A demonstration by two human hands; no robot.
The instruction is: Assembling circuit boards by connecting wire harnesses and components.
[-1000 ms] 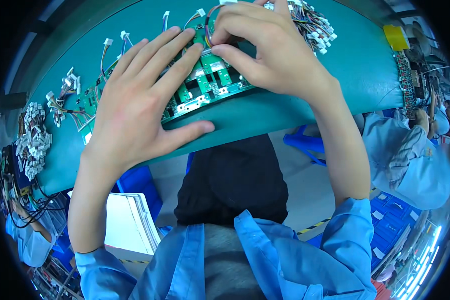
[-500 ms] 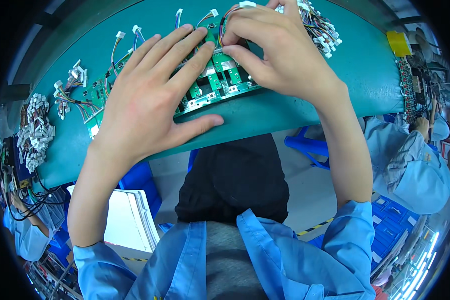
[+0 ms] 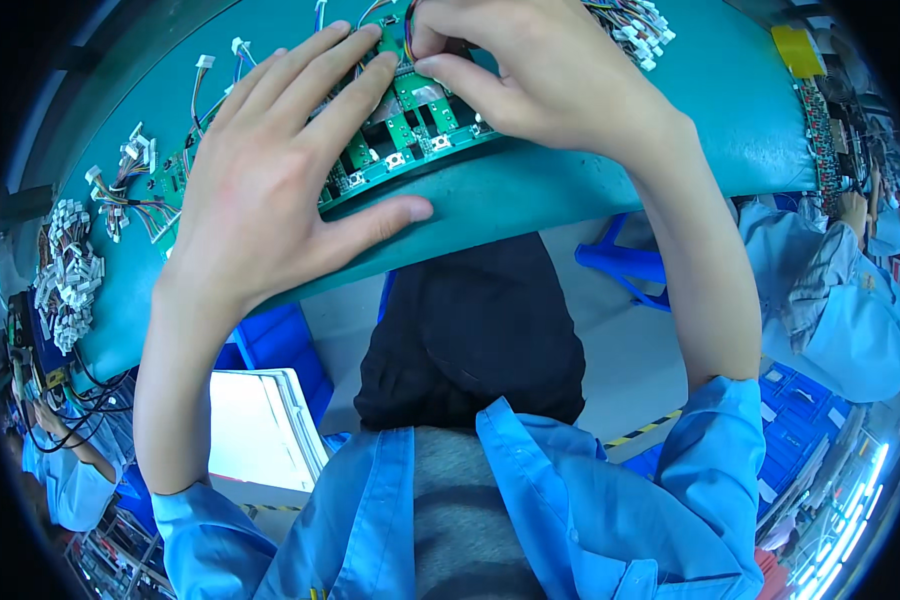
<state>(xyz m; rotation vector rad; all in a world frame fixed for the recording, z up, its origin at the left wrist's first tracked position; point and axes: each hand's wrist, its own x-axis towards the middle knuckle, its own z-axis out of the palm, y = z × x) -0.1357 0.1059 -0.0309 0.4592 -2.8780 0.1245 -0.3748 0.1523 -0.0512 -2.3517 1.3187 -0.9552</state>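
Note:
A long panel of green circuit boards (image 3: 407, 128) lies across the teal table mat. My left hand (image 3: 270, 180) rests over its left part, palm down, fingers stretched out and thumb spread toward the near edge. Against a board near the middle, my right hand (image 3: 550, 85) pinches a multicoloured wire harness (image 3: 410, 30) between thumb and forefinger. Its lower end meets a connector on the board; the fingertips partly hide that spot. Several harnesses with white plugs, such as a wire lead (image 3: 198, 90), stand up along the panel's far side.
Piles of white-plugged cables lie at the far left (image 3: 68, 265) and far right (image 3: 638, 28) of the teal mat (image 3: 710, 120). A yellow block (image 3: 798, 52) and a row of boards (image 3: 820, 140) sit at the right end. Co-workers sit to both sides.
The view has shifted slightly, so the panel and both hands appear a little higher and farther left. My right hand still pinches the harness; the left still lies on the panel.

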